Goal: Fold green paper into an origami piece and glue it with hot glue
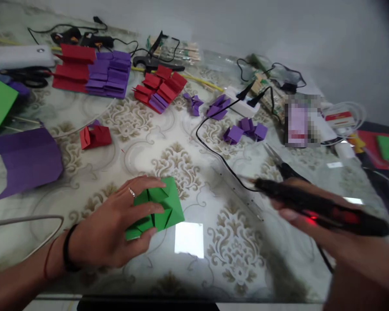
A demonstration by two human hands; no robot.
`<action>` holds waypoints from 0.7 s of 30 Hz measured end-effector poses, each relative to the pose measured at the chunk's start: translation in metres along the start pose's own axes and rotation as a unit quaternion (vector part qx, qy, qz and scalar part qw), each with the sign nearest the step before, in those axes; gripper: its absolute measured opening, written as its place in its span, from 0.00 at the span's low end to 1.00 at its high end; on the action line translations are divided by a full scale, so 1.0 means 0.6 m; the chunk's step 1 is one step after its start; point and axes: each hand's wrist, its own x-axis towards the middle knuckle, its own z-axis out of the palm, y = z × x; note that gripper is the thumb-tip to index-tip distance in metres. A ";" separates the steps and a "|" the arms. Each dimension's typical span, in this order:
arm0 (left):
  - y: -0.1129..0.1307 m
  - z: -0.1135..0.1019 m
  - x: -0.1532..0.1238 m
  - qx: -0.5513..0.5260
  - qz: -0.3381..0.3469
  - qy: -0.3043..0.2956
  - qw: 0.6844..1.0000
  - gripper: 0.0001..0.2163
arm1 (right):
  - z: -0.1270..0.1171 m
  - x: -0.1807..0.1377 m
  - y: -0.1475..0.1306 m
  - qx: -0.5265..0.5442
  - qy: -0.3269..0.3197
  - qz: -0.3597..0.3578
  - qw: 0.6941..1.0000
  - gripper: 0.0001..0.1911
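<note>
A green folded paper piece (173,201) lies on the patterned tabletop. My left hand (116,226) holds it from above, fingers across its folds and thumb at its near edge. To the right, my right hand (314,216) is closed around a black pen-shaped tool (298,196) with a narrow tip pointing left and a glowing red light on its side. The tool is held above the table, apart from the green paper. Below it lie pliers (287,168), partly hidden by the tool and hand. A small red folded paper piece (100,137) sits beyond my left hand.
Red and purple folded panels (108,73) stand at the back left, near black glue guns (97,41). A curved purple sheet (29,162) lies left. Several purple folded pieces (234,134) sit by a white power strip (243,103). A black cord (222,157) crosses the table.
</note>
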 end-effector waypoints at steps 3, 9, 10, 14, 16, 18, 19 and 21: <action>0.003 0.004 -0.002 0.011 -0.009 -0.015 1.000 0.11 | 0.054 0.032 -0.063 0.061 -0.147 -0.099 0.982 0.07; 0.007 0.026 -0.003 0.087 -0.064 0.018 0.994 0.20 | 0.105 0.065 -0.075 0.084 -0.197 -0.129 0.968 0.04; 0.008 0.028 -0.003 0.092 -0.061 0.018 0.994 0.17 | 0.110 0.068 -0.074 0.094 -0.197 -0.138 0.966 0.04; 0.008 0.030 -0.007 0.085 -0.040 0.016 0.995 0.08 | 0.125 0.078 -0.080 0.122 -0.210 -0.146 0.959 0.05; 0.005 0.027 -0.010 0.079 -0.024 0.022 0.996 0.12 | 0.132 0.084 -0.085 0.127 -0.216 -0.143 0.958 0.06; 0.002 0.026 -0.011 0.066 -0.018 0.027 0.997 0.14 | 0.139 0.088 -0.088 0.132 -0.219 -0.144 0.956 0.07; 0.000 0.025 -0.011 0.058 -0.022 0.028 0.998 0.13 | 0.143 0.089 -0.090 0.136 -0.219 -0.148 0.955 0.07; -0.005 0.024 -0.011 0.040 -0.037 0.025 0.998 0.11 | 0.151 0.091 -0.092 0.144 -0.218 -0.152 0.953 0.08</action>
